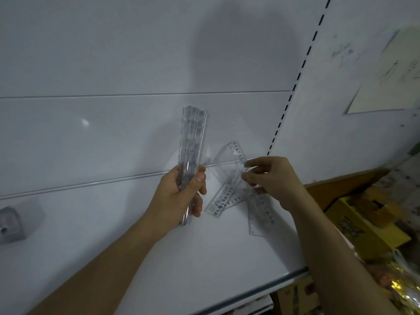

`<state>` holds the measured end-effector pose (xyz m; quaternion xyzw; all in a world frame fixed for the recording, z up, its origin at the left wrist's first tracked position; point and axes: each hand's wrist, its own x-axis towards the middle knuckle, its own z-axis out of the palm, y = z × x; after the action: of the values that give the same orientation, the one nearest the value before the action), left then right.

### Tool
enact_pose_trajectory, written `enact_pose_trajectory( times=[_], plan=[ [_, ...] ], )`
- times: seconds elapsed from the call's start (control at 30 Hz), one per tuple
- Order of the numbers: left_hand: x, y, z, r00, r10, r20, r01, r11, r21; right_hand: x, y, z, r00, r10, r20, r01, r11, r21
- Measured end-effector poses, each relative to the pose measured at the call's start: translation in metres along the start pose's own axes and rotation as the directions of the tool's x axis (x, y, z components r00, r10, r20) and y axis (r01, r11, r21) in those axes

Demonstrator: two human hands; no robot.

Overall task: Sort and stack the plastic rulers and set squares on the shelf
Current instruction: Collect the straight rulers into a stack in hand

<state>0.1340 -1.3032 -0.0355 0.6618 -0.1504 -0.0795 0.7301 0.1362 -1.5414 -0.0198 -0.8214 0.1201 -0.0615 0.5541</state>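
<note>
The person's left hand (pixel 181 192) gripped a stack of clear plastic rulers (pixel 192 153) near its lower end, fingers curled around one side and the thumb pressed against the other, so that the bundle stood nearly upright above the white shelf (pixel 91 223) and leaned slightly to the right at the top. A short length of the stack showed below the palm. The right hand (pixel 272 178) was just beside it, and its thumb and fingertips pinched a loose, fanned cluster of transparent pieces: a set square (pixel 229 153) pointed up and left toward the back panel, one ruler (pixel 223 197) angled down to the left with its printed numbers readable, and another ruler (pixel 260 214) angled down to the right. Whether the lower ends of those pieces touched the shelf surface could not be told. The two hands were near each other but apart. At the far left of the shelf sat a small grey block (pixel 11 223), partly cut off by the frame edge. A slotted upright (pixel 295 83) ran diagonally beside the back panel, and a pale sheet of paper (pixel 386 76) hung on the wall to the right. Yellow boxes (pixel 363 223) lay lower right, beyond the shelf edge.
</note>
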Motion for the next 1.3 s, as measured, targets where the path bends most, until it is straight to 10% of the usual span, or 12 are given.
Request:
enact_pose_trajectory(
  times=[0.2,0.43,0.7,0.87,1.3],
  plan=[
    [-0.001,0.001,0.001,0.999,-0.036,0.0,0.036,0.991,-0.127,-0.012,-0.021,-0.002,0.996,-0.043,-0.084,0.058,0.983,0.175],
    [-0.008,0.01,0.001,0.967,-0.148,0.207,0.207,0.93,-0.304,-0.045,-0.053,0.02,0.98,-0.158,0.125,0.089,0.898,0.432],
    [-0.01,0.009,-0.005,0.967,-0.087,0.24,0.172,0.918,-0.357,-0.037,-0.041,0.043,0.956,-0.249,-0.154,0.233,0.965,-0.118],
    [-0.003,0.004,-0.009,0.986,-0.027,0.164,0.082,0.937,-0.339,-0.036,-0.01,0.033,0.999,-0.04,0.003,0.031,0.718,-0.695],
    [-0.004,0.007,-0.015,0.992,-0.042,0.117,0.087,0.907,-0.412,-0.028,-0.018,0.046,0.998,0.049,-0.041,-0.064,0.726,-0.685]
  ],
)
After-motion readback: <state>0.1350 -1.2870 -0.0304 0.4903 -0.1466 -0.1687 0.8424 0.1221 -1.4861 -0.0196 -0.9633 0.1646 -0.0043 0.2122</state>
